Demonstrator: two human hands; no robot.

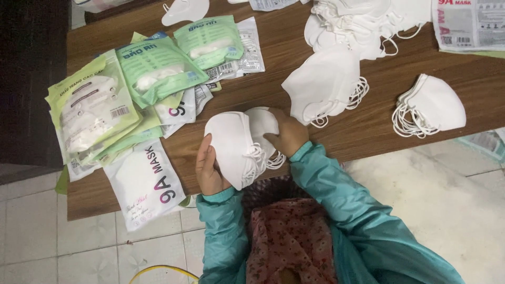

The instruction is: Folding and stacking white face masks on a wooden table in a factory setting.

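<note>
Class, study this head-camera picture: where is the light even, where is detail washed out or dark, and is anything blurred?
Head view: soft, even light on the wooden table, with only faint shadows; the white masks held by the left hand and right hand are nearly washed out, folds hard to see; the top-left corner is very dark; the green packets show mild glare; the whole picture is slightly soft.

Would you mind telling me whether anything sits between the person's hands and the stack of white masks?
Nothing visible does: the left hand and the right hand already grip the stack of white masks directly, one on each side.
</note>
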